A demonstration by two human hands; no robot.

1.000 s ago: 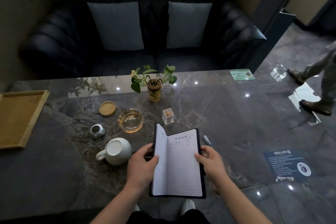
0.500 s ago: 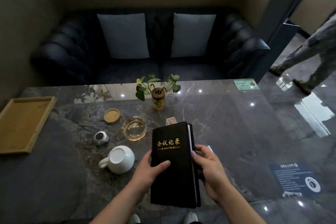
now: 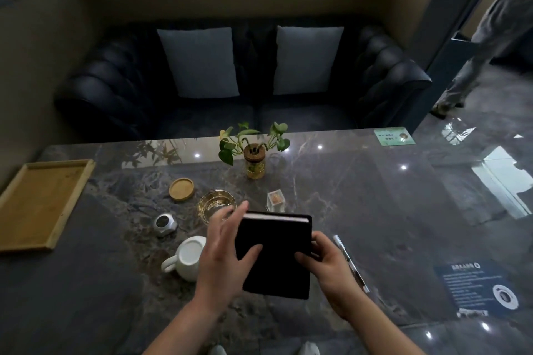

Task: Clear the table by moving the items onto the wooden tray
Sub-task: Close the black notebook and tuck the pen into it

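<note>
Both hands hold a closed black notebook (image 3: 277,253) above the near middle of the dark marble table (image 3: 375,210). My left hand (image 3: 225,251) grips its left edge, thumb on the cover. My right hand (image 3: 328,262) grips its right edge. The empty wooden tray (image 3: 37,204) lies at the table's far left. Left of the notebook sit a white cup (image 3: 187,258), a small silver gadget (image 3: 164,223), a glass ashtray (image 3: 215,206) and a round wooden coaster (image 3: 181,189). A small clear box (image 3: 275,200) stands just beyond the notebook. A pen (image 3: 350,262) lies to its right.
A small plant in a yellow glass jar (image 3: 255,161) stands at the table's middle back. A green card (image 3: 393,136) and a blue sticker (image 3: 478,287) lie flat on the right. A black sofa (image 3: 245,75) is behind the table. A person (image 3: 476,46) walks at right.
The notebook was open in both hands, then was closed showing its gold-lettered cover, and now is turned over and held flatter. The camera tilted up. The person at right walked farther away.
</note>
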